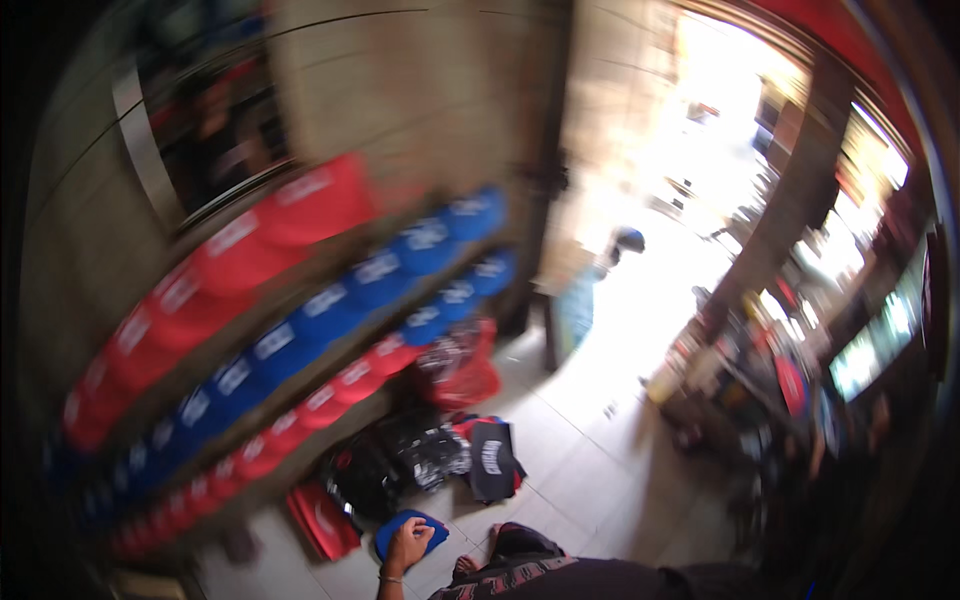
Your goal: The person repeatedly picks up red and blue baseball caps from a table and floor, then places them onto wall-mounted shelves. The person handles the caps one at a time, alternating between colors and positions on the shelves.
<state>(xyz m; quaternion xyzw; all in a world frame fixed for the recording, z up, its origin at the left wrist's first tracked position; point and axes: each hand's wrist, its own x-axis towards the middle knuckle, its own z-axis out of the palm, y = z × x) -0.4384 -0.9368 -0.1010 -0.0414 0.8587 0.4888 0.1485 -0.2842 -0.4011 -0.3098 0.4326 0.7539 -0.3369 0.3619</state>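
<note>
My left hand (408, 546), with a band at its wrist, comes up from the lower edge. Its fingers are bent in and closed on a blue cap (435, 537), which spreads out behind and to the right of them. Just beyond the cap, on the tiled floor, lie shiny black plastic bags (425, 447) and a red item (325, 522). A dark grey printed cloth item (492, 460) rests on a small pile beside the bags. My right hand is out of sight. The picture is smeared by motion.
Rows of red caps (225, 245) and blue caps (275, 345) line the wall at left, below a mirror (215, 130). A bright doorway (710, 120) opens at the far right. Cluttered goods (760, 370) and dim people (850, 450) are on the right.
</note>
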